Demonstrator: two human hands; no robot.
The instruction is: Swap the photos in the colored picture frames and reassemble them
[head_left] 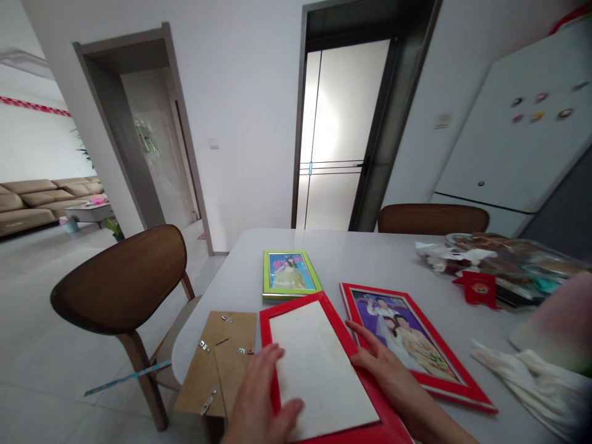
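The red frame (pixel 377 394), white board (pixel 319 370) inside, sits between my hands. My left hand (pixel 259 394) is open — thumb spread; my right hand (pixel 383 364) touches its edge — whether gripping, I can't tell.

- Your left hand (pixel 263 394) blurs and runs off the bottom edge.
- That edge also crops the red frame (pixel 337 327) between your hands.
- The pinkish shape (pixel 557 320) at your right blurs beyond naming.
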